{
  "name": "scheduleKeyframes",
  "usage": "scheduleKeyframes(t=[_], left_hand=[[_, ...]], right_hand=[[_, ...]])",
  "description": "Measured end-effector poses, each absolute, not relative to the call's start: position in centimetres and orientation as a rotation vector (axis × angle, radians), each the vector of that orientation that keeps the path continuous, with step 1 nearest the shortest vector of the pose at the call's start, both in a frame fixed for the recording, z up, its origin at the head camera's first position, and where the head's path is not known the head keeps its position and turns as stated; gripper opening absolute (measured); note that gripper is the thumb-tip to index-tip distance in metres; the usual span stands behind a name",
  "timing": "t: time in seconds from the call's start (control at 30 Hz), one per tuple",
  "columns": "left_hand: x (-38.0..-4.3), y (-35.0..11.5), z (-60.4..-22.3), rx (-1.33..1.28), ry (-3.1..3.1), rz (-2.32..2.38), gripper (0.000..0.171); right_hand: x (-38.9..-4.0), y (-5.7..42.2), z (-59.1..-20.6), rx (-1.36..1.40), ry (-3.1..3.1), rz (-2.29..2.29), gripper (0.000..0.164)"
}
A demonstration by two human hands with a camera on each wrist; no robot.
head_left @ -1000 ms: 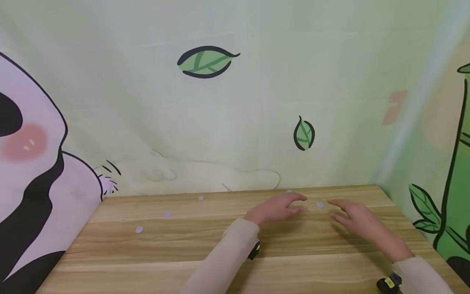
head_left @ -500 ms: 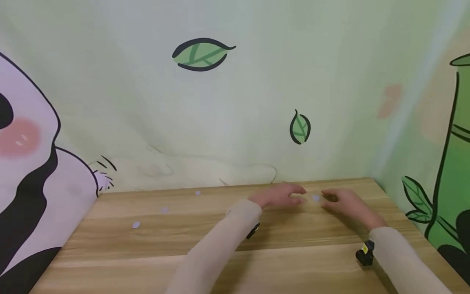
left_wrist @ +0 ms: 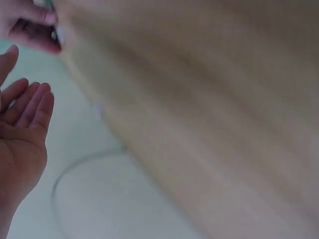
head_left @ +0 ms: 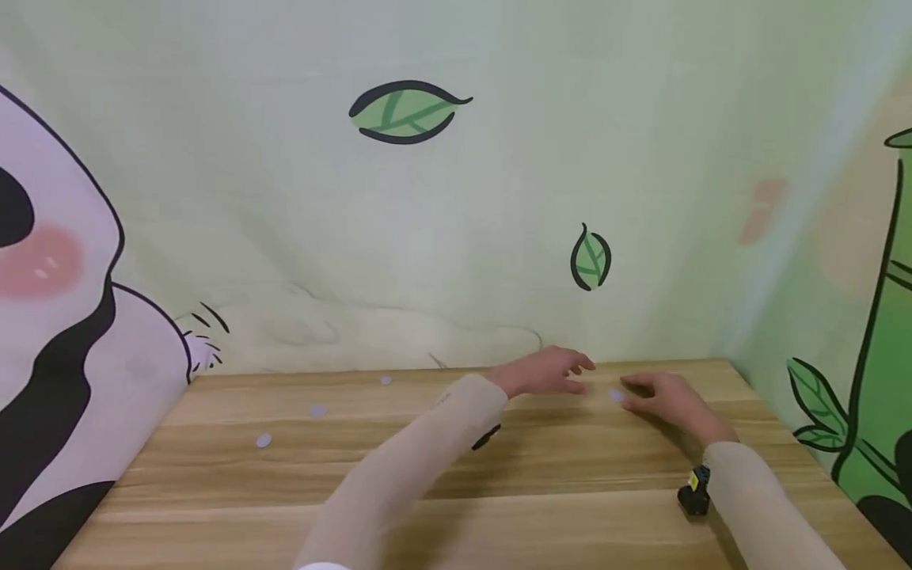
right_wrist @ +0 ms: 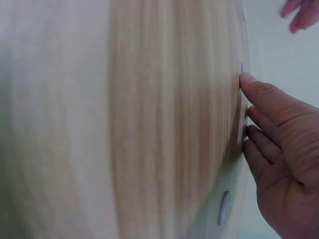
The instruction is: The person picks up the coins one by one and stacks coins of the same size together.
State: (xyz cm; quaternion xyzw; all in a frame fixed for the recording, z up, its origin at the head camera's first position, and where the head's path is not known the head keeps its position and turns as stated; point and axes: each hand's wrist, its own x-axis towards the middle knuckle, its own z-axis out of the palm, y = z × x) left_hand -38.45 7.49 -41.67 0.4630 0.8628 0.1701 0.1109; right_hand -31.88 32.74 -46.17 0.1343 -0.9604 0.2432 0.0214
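Observation:
In the head view, a small pale round disc (head_left: 616, 395) lies on the wooden table, right at the thumb tip of my right hand (head_left: 663, 400). From the right wrist view, this disc (right_wrist: 243, 67) shows edge-on just past the thumb, while the other fingers reach down to the tabletop. My left hand (head_left: 545, 370) hovers to the left of the disc, fingers loosely spread and holding nothing. Its relaxed, slightly bent fingers also show in the left wrist view, palm (left_wrist: 20, 154) toward the camera.
Several similar discs lie on the table (head_left: 570, 514): one disc (head_left: 264, 440) at the left and another disc (head_left: 385, 381) near the back edge. A further disc (right_wrist: 225, 208) lies close to my right hand. Behind the table hangs a printed cloth (head_left: 499, 198).
My right hand has moved left to the disc, its thumb now at the edge. My left hand has shifted slightly toward the back. The head view has wobbled a little.

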Motion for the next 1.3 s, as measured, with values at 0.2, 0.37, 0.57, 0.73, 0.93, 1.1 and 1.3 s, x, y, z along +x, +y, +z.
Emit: scheduleKeyframes(t=[0.2, 0.37, 0.57, 0.73, 0.93, 1.1, 1.3], left_hand=[[-37.3, 9.0, -43.9, 1.163, 2.552, 0.744, 0.043], [-36.6, 10.0, -44.9, 1.048, 2.62, 0.783, 0.037], [-36.1, 11.2, -44.9, 0.918, 2.642, 0.798, 0.029], [-36.0, 11.8, -45.2, 0.78, 2.614, 0.917, 0.023], [-35.6, 12.9, -45.8, 0.662, 2.569, 1.124, 0.018], [-35.4, 13.1, -46.0, 0.549, 2.566, 1.204, 0.016], [-35.3, 12.6, -46.0, 0.536, 2.57, 1.23, 0.017]], right_hand=[[-31.8, 32.7, -46.3, 0.439, -2.965, 0.772, 0.045], [-31.5, 32.9, -46.3, 0.47, -2.962, 0.727, 0.04], [-31.3, 33.4, -46.1, 0.502, -2.947, 0.68, 0.039], [-31.3, 33.5, -46.2, 0.509, -2.971, 0.714, 0.041], [-31.4, 33.5, -46.4, 0.506, -2.953, 0.713, 0.037], [-31.6, 33.1, -46.6, 0.471, -2.96, 0.719, 0.043], [-31.8, 32.6, -46.7, 0.45, -2.973, 0.735, 0.033]])
